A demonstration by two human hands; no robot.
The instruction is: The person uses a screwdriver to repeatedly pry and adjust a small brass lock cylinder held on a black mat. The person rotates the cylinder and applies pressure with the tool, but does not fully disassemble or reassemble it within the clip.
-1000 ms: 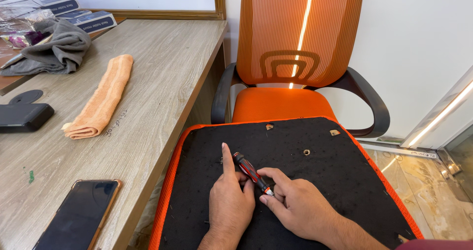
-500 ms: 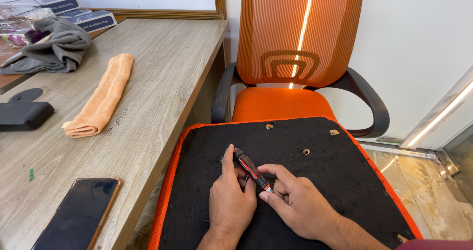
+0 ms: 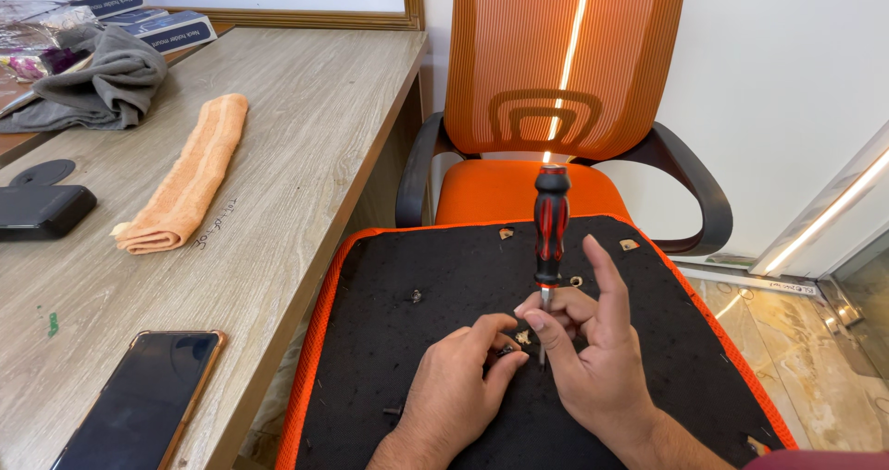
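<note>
A red and black screwdriver [image 3: 550,220] stands upright, tip down, on the black underside of an orange seat panel [image 3: 389,359]. My right hand [image 3: 593,363] pinches its metal shaft near the tip, index finger raised. My left hand [image 3: 460,387] rests on the panel just left of the tip, with thumb and forefinger pinched on a small dark screw [image 3: 507,350]. Another loose screw [image 3: 417,296] lies on the panel to the left.
An orange mesh office chair [image 3: 556,72] stands behind the panel. The wooden desk [image 3: 306,155] on the left holds a rolled orange towel [image 3: 190,178], a grey cloth [image 3: 97,86], a black device [image 3: 37,209], a phone [image 3: 139,405] and boxes [image 3: 171,30].
The screwdriver went from lying slanted in my hands to standing upright. My right hand shifted from the handle down to the shaft. My left hand slid toward the tip.
</note>
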